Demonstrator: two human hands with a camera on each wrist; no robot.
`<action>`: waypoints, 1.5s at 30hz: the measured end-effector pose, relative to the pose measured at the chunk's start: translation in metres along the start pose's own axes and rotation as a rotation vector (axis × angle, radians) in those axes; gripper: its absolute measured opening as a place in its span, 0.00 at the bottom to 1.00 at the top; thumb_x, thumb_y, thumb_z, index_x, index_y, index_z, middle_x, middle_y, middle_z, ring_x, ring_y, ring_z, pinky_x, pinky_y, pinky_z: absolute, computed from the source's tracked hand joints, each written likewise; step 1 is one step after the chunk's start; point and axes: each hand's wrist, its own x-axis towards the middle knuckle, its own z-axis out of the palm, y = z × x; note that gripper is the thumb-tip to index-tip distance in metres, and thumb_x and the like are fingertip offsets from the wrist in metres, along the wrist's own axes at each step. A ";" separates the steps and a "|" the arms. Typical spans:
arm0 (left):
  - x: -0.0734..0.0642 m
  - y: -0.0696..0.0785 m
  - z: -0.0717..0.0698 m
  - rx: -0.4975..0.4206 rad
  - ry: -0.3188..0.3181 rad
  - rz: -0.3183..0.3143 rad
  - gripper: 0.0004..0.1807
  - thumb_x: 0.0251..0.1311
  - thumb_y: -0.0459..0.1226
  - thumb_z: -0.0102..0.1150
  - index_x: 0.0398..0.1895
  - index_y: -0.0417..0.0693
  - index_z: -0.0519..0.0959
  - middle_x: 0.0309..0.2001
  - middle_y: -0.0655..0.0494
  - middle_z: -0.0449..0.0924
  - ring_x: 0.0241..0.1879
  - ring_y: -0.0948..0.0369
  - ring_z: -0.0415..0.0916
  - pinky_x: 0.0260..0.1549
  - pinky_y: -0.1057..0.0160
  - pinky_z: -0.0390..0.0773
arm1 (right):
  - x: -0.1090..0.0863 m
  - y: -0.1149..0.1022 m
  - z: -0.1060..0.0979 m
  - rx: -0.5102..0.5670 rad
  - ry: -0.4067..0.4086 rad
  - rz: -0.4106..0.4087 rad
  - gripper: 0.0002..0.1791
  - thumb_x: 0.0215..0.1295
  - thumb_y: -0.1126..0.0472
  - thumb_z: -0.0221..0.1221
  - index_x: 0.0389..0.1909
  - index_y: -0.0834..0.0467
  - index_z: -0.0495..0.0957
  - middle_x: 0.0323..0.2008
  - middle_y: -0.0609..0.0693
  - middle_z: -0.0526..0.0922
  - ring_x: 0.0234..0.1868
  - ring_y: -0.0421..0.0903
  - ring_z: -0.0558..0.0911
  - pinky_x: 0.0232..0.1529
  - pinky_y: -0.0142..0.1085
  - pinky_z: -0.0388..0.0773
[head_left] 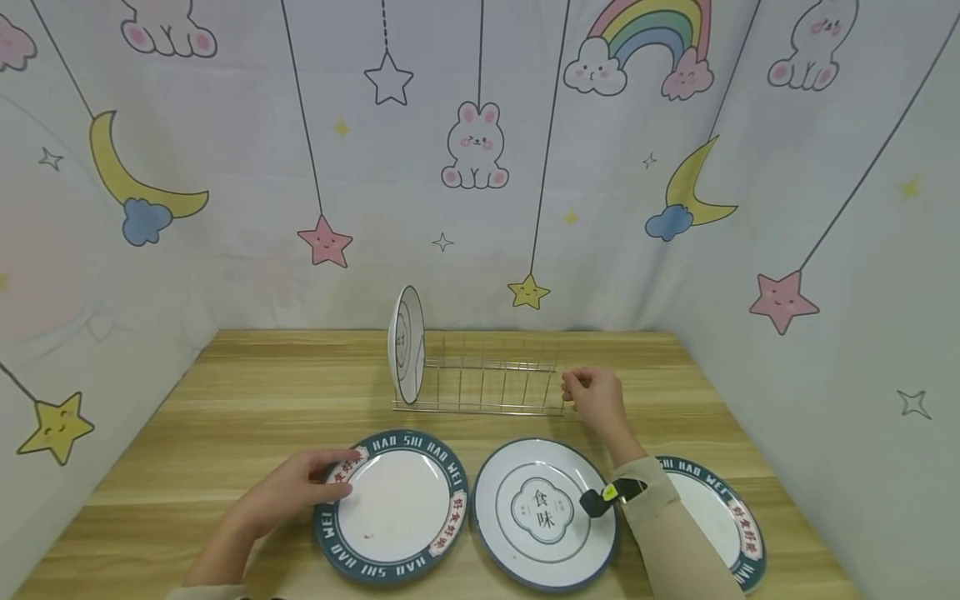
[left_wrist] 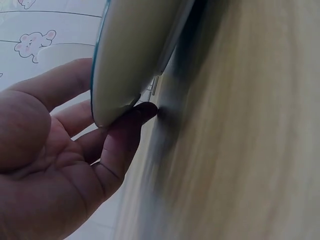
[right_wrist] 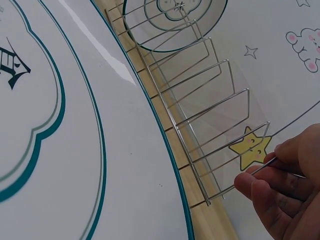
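My left hand (head_left: 288,492) grips the left edge of a white plate (head_left: 397,508) with a dark green lettered rim. In the left wrist view, fingers and thumb lie on either side of this plate's edge (left_wrist: 127,60), which is tilted up close to the wooden surface. My right hand (head_left: 600,404) pinches the right end wire of a metal dish rack (head_left: 480,409); the right wrist view shows thumb and fingers on that wire (right_wrist: 262,167). At the rack's left end a white plate (head_left: 408,346) stands upright.
A white plate with a thin blue-green rim (head_left: 543,550) lies front centre. Another green-rimmed plate (head_left: 705,508) lies at the right, partly hidden by my right sleeve (head_left: 663,517). Behind the wooden table (head_left: 300,367) hangs a printed cloth (head_left: 262,167).
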 end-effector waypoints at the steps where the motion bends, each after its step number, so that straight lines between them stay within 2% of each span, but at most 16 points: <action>1: 0.000 0.000 0.000 -0.001 -0.003 0.002 0.26 0.49 0.45 0.65 0.54 0.55 0.75 0.60 0.47 0.66 0.62 0.46 0.58 0.58 0.48 0.59 | 0.000 0.000 0.000 0.002 0.000 -0.001 0.09 0.63 0.58 0.56 0.31 0.60 0.80 0.31 0.61 0.82 0.30 0.50 0.82 0.23 0.35 0.81; 9: -0.002 0.001 -0.002 -0.017 -0.007 -0.015 0.30 0.46 0.44 0.68 0.56 0.59 0.74 0.61 0.47 0.65 0.53 0.50 0.66 0.52 0.50 0.70 | 0.000 0.000 -0.001 0.002 -0.008 0.007 0.11 0.63 0.55 0.56 0.31 0.59 0.80 0.31 0.60 0.82 0.30 0.50 0.82 0.24 0.35 0.81; 15: -0.003 0.000 -0.003 -0.093 -0.028 -0.009 0.33 0.46 0.41 0.68 0.60 0.58 0.70 0.64 0.44 0.60 0.54 0.46 0.66 0.44 0.55 0.77 | 0.000 -0.002 -0.001 0.012 0.003 0.000 0.10 0.62 0.58 0.57 0.29 0.59 0.80 0.27 0.58 0.82 0.28 0.48 0.82 0.22 0.36 0.80; 20: -0.004 -0.002 -0.004 -0.076 0.026 -0.017 0.31 0.47 0.42 0.67 0.58 0.63 0.72 0.62 0.50 0.63 0.59 0.50 0.60 0.51 0.56 0.71 | -0.001 -0.003 -0.002 0.011 -0.001 -0.008 0.10 0.62 0.58 0.57 0.29 0.60 0.80 0.27 0.57 0.82 0.28 0.48 0.82 0.22 0.35 0.80; 27: -0.005 0.000 -0.005 -0.118 0.063 -0.044 0.31 0.45 0.43 0.68 0.57 0.63 0.73 0.61 0.47 0.64 0.50 0.54 0.67 0.42 0.65 0.76 | -0.001 -0.003 -0.003 0.002 -0.003 -0.008 0.10 0.63 0.57 0.57 0.30 0.60 0.81 0.27 0.57 0.82 0.28 0.48 0.82 0.22 0.34 0.80; 33: -0.007 0.001 -0.005 -0.166 0.110 -0.005 0.29 0.45 0.37 0.68 0.56 0.54 0.74 0.59 0.41 0.67 0.47 0.53 0.71 0.35 0.63 0.80 | -0.003 -0.004 -0.002 0.009 0.001 -0.007 0.10 0.63 0.58 0.57 0.29 0.59 0.81 0.29 0.59 0.82 0.28 0.48 0.82 0.22 0.34 0.80; 36: -0.009 0.003 -0.006 -0.164 0.144 -0.014 0.28 0.45 0.37 0.68 0.54 0.54 0.76 0.58 0.43 0.69 0.49 0.54 0.71 0.36 0.64 0.79 | -0.003 -0.004 -0.001 0.014 0.004 -0.012 0.09 0.63 0.58 0.57 0.29 0.60 0.81 0.29 0.60 0.82 0.28 0.48 0.82 0.21 0.33 0.80; 40: -0.010 0.006 -0.008 -0.178 0.157 -0.025 0.28 0.45 0.38 0.69 0.54 0.56 0.76 0.58 0.47 0.69 0.52 0.54 0.70 0.37 0.64 0.79 | -0.004 -0.003 -0.001 0.014 0.009 -0.018 0.10 0.63 0.59 0.56 0.29 0.60 0.81 0.28 0.59 0.82 0.28 0.48 0.82 0.21 0.33 0.80; 45: -0.011 0.009 -0.008 -0.224 0.157 -0.018 0.28 0.45 0.37 0.68 0.55 0.56 0.75 0.58 0.46 0.68 0.46 0.55 0.73 0.35 0.62 0.80 | -0.005 -0.002 0.000 0.011 0.012 -0.011 0.09 0.63 0.59 0.56 0.28 0.59 0.81 0.28 0.58 0.82 0.29 0.49 0.82 0.21 0.33 0.80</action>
